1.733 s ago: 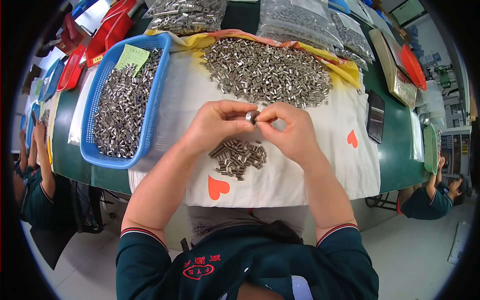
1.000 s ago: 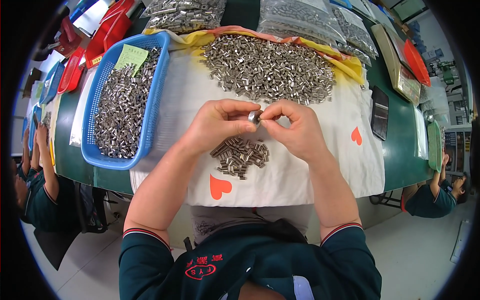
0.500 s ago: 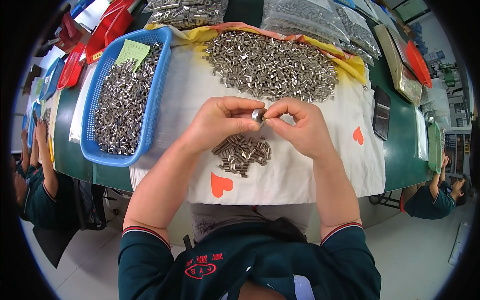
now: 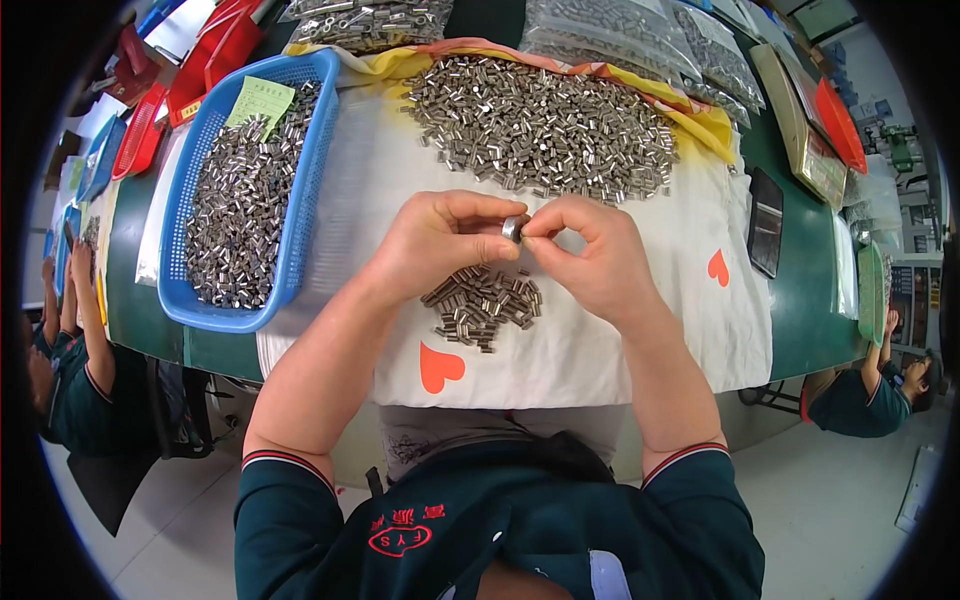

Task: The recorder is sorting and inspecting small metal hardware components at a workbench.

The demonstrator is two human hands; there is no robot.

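Note:
Over the white cloth (image 4: 560, 365), my left hand (image 4: 425, 245) pinches a short silver metal ring (image 4: 512, 229) between thumb and fingers. My right hand (image 4: 600, 250) meets it from the right, thumb and forefinger pressed together at the ring's open side. Whatever sits between those right fingertips is too small or hidden to make out. Just below my left hand lies a small heap of short metal cylinders (image 4: 485, 312). Beyond both hands spreads a much larger pile of similar shiny cylinders (image 4: 545, 130).
A blue plastic basket (image 4: 228, 318) of metal cylinders, with a yellow-green slip (image 4: 262, 103), stands at the left. Bags of metal parts (image 4: 610, 40) line the back. A dark phone (image 4: 765, 222) lies at the right on the green table (image 4: 800, 320). Other people sit at both sides.
Both hands and the ring have shifted very slightly left. The grips look the same, with the right fingertips still against the ring.

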